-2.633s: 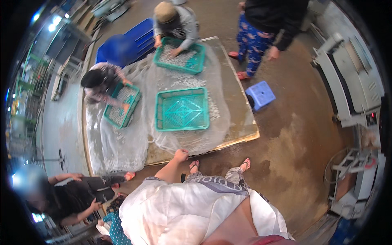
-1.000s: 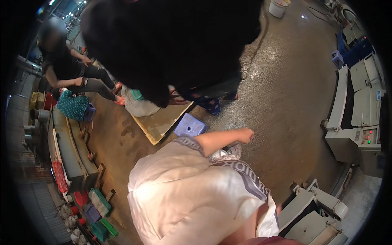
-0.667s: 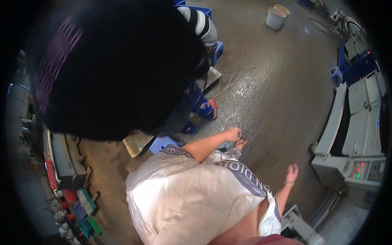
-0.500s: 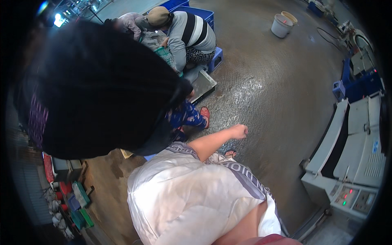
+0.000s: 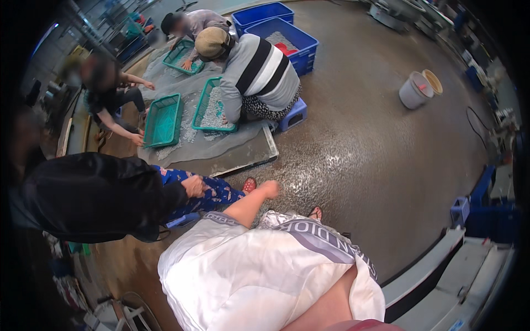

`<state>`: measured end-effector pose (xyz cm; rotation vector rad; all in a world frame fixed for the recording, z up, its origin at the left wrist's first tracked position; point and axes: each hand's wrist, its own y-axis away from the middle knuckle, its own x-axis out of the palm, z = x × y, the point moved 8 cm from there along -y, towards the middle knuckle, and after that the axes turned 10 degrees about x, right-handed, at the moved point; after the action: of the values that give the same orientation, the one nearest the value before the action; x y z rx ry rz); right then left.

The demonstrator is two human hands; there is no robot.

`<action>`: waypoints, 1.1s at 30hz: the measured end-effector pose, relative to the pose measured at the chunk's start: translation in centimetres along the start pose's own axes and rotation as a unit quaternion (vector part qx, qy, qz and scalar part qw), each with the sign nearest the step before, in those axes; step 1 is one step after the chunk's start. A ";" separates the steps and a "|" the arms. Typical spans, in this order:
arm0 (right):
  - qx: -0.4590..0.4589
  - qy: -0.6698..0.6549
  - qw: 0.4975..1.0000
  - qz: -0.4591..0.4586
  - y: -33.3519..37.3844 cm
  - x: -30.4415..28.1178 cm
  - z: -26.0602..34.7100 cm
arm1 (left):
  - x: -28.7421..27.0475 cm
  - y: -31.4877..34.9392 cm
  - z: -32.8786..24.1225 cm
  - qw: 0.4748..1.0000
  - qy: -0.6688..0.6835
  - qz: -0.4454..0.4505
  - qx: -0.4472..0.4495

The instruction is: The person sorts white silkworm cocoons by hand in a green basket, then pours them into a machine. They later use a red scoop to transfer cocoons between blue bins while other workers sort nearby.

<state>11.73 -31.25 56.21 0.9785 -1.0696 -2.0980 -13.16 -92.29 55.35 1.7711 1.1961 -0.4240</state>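
My left hand (image 5: 269,189) is held out in front of my white shirt (image 5: 237,265), over the wet floor. Its fingers look curled into a loose fist, somewhat blurred, with no object showing in them. Nearest to it in the picture are a co-worker's red shoe (image 5: 249,185) and the corner of a low metal-edged platform (image 5: 270,144); it appears apart from both. A bare stretch of arm shows at the lower right beside the shirt, but my right hand is not visible. My sandalled foot (image 5: 316,213) is on the floor beyond the shirt.
A co-worker in a dark jacket (image 5: 94,193) is close on my left. Others crouch around green baskets (image 5: 164,118) with small pale pieces on a grey sheet (image 5: 199,151). Blue crates (image 5: 303,58) stand behind, pails (image 5: 415,91) at right, a grey machine (image 5: 458,276) at lower right.
My view has shifted, bringing the green baskets and more co-workers into sight. The dark-jacketed co-worker fills less of the picture. My left hand appears further left, still curled.
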 end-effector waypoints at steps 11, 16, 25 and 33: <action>-0.315 0.130 0.928 0.152 -2.4 39.6 60.1 | -1.8 -8.3 8.0 0.930 0.179 -0.123 -0.295; -0.223 0.275 0.906 0.233 -11.6 49.8 54.2 | 0.4 -24.4 9.0 0.974 0.115 -0.057 -0.188; -0.005 0.464 0.881 0.092 -21.7 49.8 62.5 | -27.3 -49.6 -2.1 0.884 0.327 -0.305 -0.135; -0.179 0.409 0.865 0.230 -23.4 84.1 93.1 | -28.6 -59.7 -3.2 0.646 0.588 -0.344 -0.343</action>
<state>-114.77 -43.85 45.59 1.1183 -0.3878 -1.2103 -78.53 -99.31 47.16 0.6723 2.4982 0.8932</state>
